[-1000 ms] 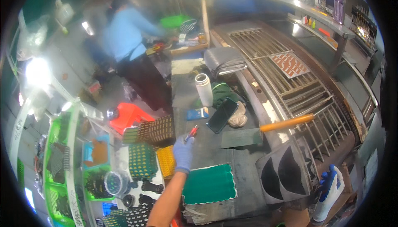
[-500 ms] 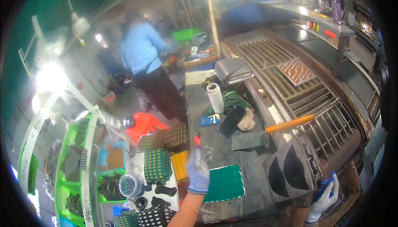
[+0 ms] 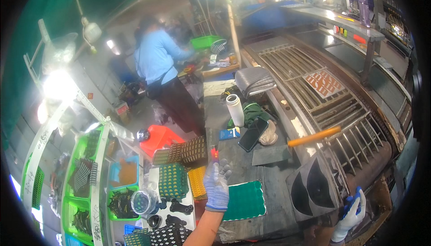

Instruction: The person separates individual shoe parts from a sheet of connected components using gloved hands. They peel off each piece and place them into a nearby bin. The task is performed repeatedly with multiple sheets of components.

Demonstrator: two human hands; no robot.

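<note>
My left hand (image 3: 217, 186), in a grey-blue glove, is raised over the dark workbench (image 3: 265, 187) and pinches a small red tool (image 3: 214, 153) upright between its fingertips. A green mat (image 3: 245, 200) lies just right of it, and a yellow tray (image 3: 197, 182) and a green studded tray (image 3: 173, 181) just left. My right hand (image 3: 351, 212), in a white and blue glove, is at the lower right against the edge of the dark machine (image 3: 314, 187). Its grip is hidden.
A person in a blue top (image 3: 159, 66) works at the far end of the bench. On the bench are a white bottle (image 3: 235, 110), a black phone (image 3: 252, 133), an orange-handled tool (image 3: 314, 136) and a green cloth (image 3: 253, 111). Green bins (image 3: 90, 174) stand left; a metal grille (image 3: 314, 88) runs right.
My view has swung right and tilted up. My left hand has drawn lower and closer to me, still holding the red tool upright. The person in blue has stayed at the far bench.
</note>
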